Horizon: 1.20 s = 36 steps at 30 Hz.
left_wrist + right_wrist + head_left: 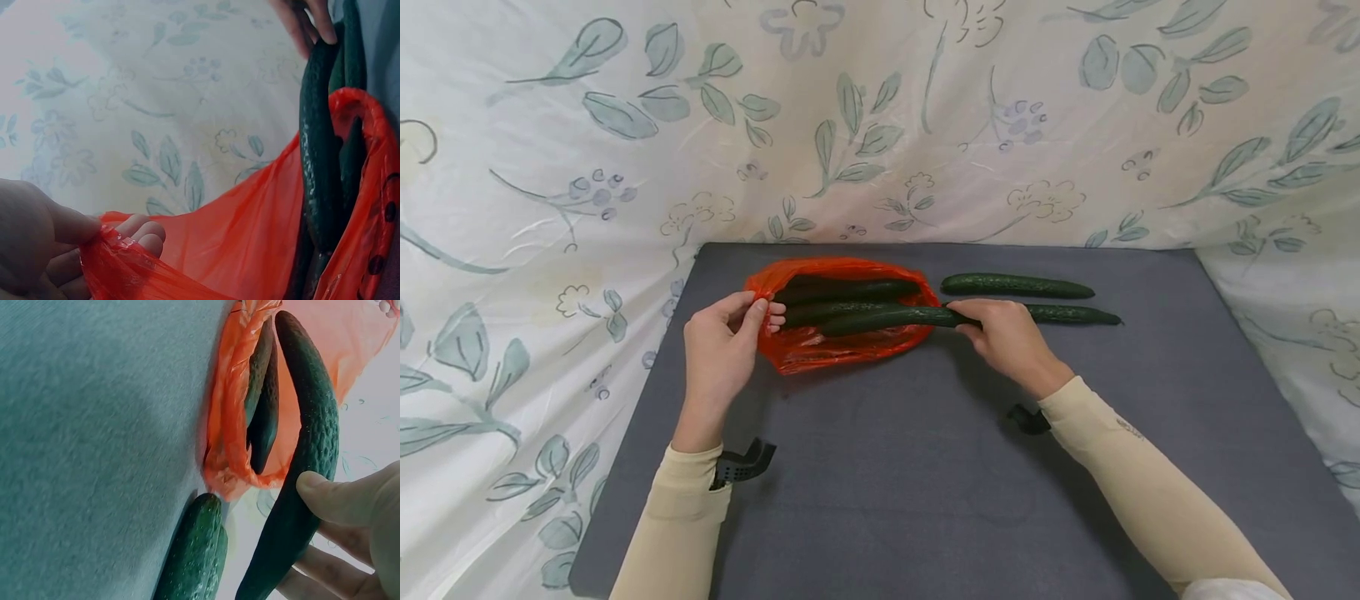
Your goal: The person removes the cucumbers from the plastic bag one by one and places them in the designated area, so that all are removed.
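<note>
Flat dark-grey tabletop point(880, 467), white floral-print sheeting point(880, 125) behind and along both sides. Long, bumpy dark-green cucumber point(319, 431) is in the right hand point(1011, 337): thumb and fingers pinch it, its far end over the open mouth of the thin orange-red plastic bag point(820, 358). Left hand point(726, 337) has its fingers pinching the bag's rim, opposite side. More cucumbers point(850, 292) inside; two loose dark-green cucumbers point(1018, 286) lie on the tabletop, right of the bag.
</note>
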### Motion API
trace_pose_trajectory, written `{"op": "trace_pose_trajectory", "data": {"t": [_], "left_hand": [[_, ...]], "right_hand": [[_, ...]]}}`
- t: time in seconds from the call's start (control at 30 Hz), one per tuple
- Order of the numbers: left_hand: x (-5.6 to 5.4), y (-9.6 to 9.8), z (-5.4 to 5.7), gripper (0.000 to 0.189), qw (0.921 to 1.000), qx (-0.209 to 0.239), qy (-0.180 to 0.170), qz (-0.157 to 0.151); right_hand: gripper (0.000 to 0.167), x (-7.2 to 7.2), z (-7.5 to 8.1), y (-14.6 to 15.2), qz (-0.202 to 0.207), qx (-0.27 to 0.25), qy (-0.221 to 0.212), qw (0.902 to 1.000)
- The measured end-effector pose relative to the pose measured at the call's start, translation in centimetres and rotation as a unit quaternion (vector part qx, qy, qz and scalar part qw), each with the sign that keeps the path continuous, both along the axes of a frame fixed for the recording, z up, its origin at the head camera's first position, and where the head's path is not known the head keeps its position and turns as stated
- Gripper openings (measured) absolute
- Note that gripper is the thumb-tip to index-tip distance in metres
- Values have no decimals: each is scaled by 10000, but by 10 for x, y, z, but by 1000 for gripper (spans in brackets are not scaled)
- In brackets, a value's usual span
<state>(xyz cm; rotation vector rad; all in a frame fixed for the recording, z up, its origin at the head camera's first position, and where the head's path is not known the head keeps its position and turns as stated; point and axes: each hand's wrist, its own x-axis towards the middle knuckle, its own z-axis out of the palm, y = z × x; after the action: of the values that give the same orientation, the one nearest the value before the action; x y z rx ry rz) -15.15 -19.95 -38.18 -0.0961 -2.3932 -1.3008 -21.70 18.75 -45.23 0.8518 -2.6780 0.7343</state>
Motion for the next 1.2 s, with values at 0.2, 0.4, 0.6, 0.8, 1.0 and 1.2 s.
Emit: {"op": "trace_pose_trajectory", "data": {"t": [0.2, 0.4, 0.6, 0.8, 1.0, 1.2], "left_hand": [[0, -2, 0, 21, 10000, 21, 10, -45], [-2, -2, 1, 20, 10000, 5, -1, -24], [-2, -2, 1, 18, 10000, 18, -17, -29], [-2, -1, 1, 19, 10000, 34, -1, -49], [0, -2, 1, 18, 10000, 43, -29, -25], [1, -3, 2, 18, 10000, 26, -37, 16]], "right_hand": [[43, 2, 0, 12, -16, -50, 38, 10000], [46, 5, 1, 29, -225, 56, 107, 9997], [47, 9, 1, 41, -212, 100, 197, 9995], [48, 14, -2, 54, -198, 114, 323, 9992], [50, 17, 0, 67, -215, 138, 468, 9986], [52, 20, 2, 80, -191, 143, 575, 9981]]}}
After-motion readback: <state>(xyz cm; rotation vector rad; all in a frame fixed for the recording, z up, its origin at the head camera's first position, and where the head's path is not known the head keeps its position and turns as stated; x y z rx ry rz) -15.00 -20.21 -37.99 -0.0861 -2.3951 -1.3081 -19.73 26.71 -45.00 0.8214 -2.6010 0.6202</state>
